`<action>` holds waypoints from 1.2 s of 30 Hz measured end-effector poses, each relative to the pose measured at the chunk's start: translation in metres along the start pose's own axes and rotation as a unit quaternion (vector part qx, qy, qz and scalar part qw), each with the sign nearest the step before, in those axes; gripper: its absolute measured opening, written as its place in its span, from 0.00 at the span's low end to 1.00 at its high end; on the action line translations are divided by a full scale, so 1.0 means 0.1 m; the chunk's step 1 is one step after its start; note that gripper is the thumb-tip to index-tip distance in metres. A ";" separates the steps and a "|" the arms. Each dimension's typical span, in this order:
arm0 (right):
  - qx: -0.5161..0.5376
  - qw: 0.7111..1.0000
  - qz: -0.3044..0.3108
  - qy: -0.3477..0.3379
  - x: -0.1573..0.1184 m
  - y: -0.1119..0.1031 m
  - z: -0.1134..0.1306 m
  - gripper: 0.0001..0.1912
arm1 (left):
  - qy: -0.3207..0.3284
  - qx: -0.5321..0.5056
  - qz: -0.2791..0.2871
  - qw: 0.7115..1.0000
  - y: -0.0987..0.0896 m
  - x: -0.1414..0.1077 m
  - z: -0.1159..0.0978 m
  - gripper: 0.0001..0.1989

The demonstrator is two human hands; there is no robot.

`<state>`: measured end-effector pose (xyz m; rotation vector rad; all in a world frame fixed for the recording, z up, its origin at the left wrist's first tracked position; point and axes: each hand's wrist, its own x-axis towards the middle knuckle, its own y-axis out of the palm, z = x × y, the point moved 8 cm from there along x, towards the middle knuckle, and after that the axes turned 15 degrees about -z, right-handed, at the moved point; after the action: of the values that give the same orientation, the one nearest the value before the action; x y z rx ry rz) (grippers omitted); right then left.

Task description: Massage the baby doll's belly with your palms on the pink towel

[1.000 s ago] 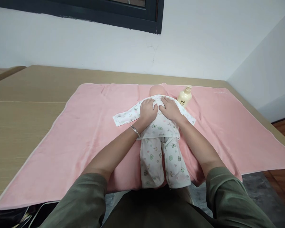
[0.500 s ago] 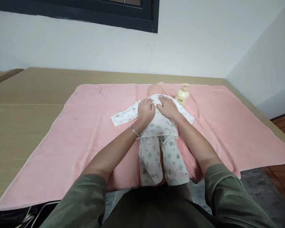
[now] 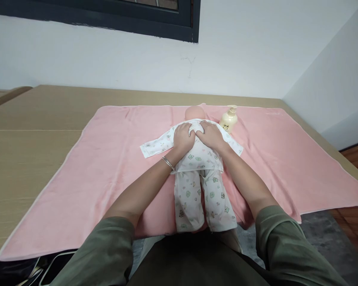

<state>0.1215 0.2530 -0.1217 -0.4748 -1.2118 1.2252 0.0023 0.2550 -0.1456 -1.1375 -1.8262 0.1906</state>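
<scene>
A baby doll [image 3: 195, 113] lies on a pink blanket, its bald head toward the wall and its legs toward me. It is dressed in a white patterned top [image 3: 201, 159] and matching trousers [image 3: 189, 202], with the sleeves spread to both sides. My left hand [image 3: 183, 137] rests flat on the upper left of the top, a silver bangle on the wrist. On the upper right of the top lies my right hand [image 3: 210, 135], fingers stretched out. The two thumbs nearly meet in the middle. Both palms are hidden against the cloth.
The pink blanket [image 3: 113, 159] covers much of the wooden table [image 3: 32, 159] and hangs over its front edge. A cream pump bottle [image 3: 228, 120] is on the blanket, right of the doll's head. Behind stands a white wall [image 3: 241, 51] with a dark window frame [image 3: 185, 24].
The thumbs have come slightly closer together on the doll's top. Otherwise the hands, doll and bottle stay in place, and the view has shifted a little.
</scene>
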 end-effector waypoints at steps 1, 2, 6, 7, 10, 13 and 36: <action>-0.003 1.000 0.000 -0.001 0.00 0.01 -0.01 0.28 | 0.000 -0.001 0.004 1.000 0.01 0.01 0.01 0.21; -0.007 1.000 0.002 -0.002 0.00 0.03 -0.01 0.28 | 0.000 0.000 0.010 1.000 0.03 0.01 0.01 0.21; -0.024 1.000 0.017 -0.002 -0.01 0.11 -0.05 0.30 | 0.002 0.007 0.030 1.000 0.09 0.01 0.04 0.23; -0.025 0.999 0.020 -0.002 -0.01 0.11 -0.05 0.31 | 0.003 0.006 0.031 1.000 0.09 0.01 0.05 0.23; -0.021 1.000 0.022 0.002 -0.01 0.10 -0.06 0.31 | 0.009 0.006 0.026 1.000 0.10 0.02 0.06 0.22; -0.007 1.000 0.007 0.001 0.00 0.04 -0.03 0.28 | 0.014 0.008 0.021 1.000 0.11 0.02 0.07 0.22; -0.020 1.000 0.005 -0.012 -0.01 0.13 -0.07 0.29 | -0.005 0.008 0.053 0.999 0.09 0.05 0.06 0.23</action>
<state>0.1222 0.2590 -0.1354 -0.4969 -1.2581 1.2199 0.0029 0.2657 -0.1510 -1.2241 -1.7704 0.2725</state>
